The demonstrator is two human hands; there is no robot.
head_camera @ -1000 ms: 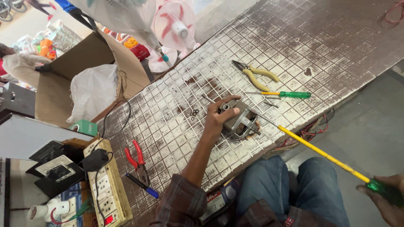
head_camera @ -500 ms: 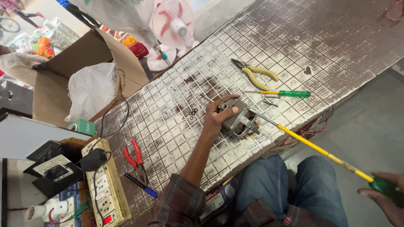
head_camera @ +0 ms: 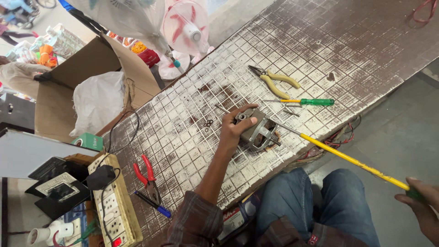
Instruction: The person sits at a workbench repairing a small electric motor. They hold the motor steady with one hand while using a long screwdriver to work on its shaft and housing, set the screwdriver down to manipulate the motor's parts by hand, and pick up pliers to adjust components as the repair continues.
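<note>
Far left, an open cardboard box (head_camera: 98,64) holds a white plastic bag (head_camera: 98,103). My left hand (head_camera: 233,128) closes its grip on the small motor (head_camera: 257,130) near the counter (head_camera: 320,45) front edge; my right hand (head_camera: 423,206), off the counter at near right, grips the long yellow screwdriver (head_camera: 352,160) reaching the motor. Far counter lies open.

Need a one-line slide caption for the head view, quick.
Left hand steadies a small motor on the tiled bench while the right hand drives a long yellow screwdriver into it.

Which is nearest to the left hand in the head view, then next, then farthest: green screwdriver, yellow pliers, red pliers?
From the left hand:
1. Green screwdriver, to its right on the table.
2. Yellow pliers, up and to the right, just past the screwdriver.
3. Red pliers, down to the left by the power strip.
</note>
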